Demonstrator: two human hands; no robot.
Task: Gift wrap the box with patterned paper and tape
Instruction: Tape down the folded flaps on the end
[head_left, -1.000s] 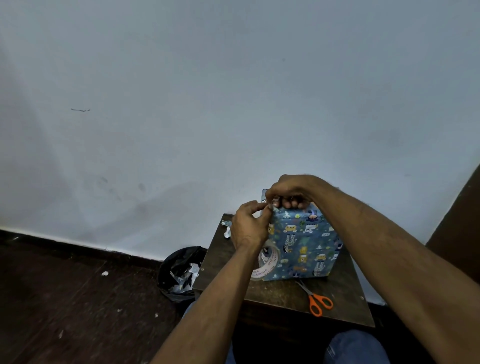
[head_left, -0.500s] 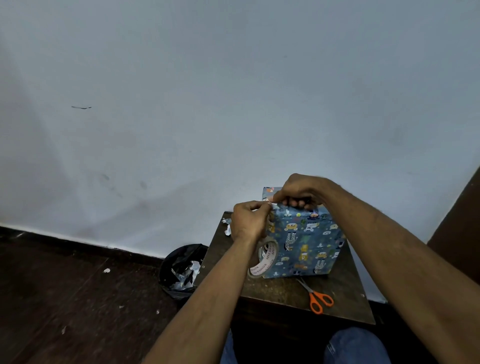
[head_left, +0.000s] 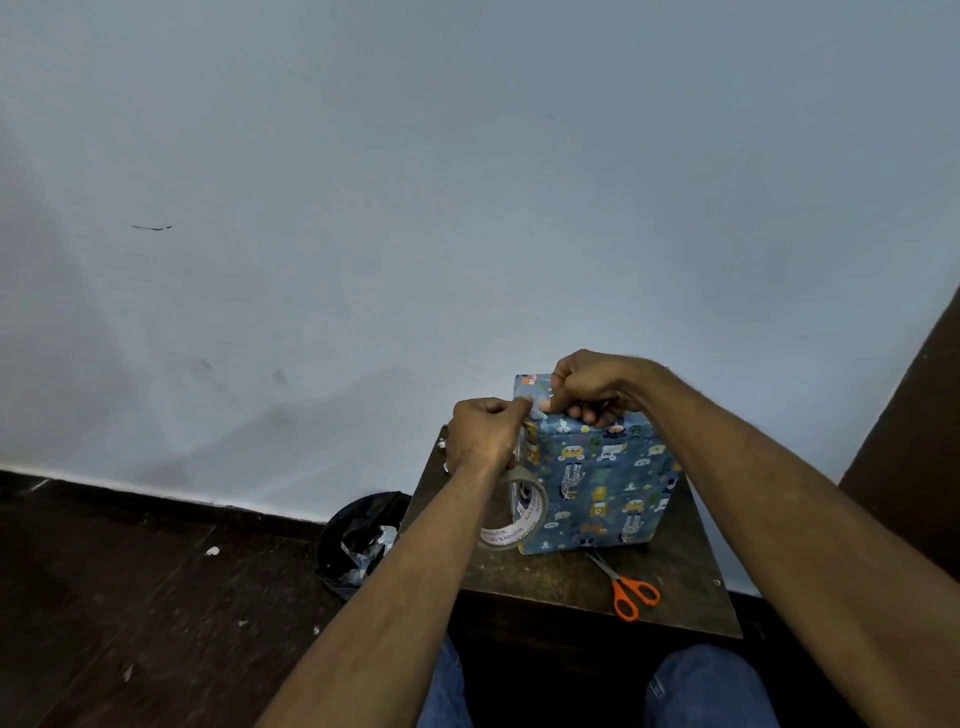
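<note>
Shifted slightly right along the box (head_left: 597, 483) top since before — right hand (head_left: 597, 387) and left hand (head_left: 483, 434) pinching tape there; tape roll (head_left: 514, 517) beside box, lettering unreadable.

From here I can't see the near upper left corner of the box (head_left: 597, 488); my left hand (head_left: 483, 436) and right hand (head_left: 592, 387) cover it, and their fingertips are curled out of sight. My left wrist hides part of the tape roll (head_left: 519, 519), and its printed lettering is too small to read. The bin (head_left: 358, 540) holds pale scraps I can't identify. The bottom edge cuts off my knees.
</note>
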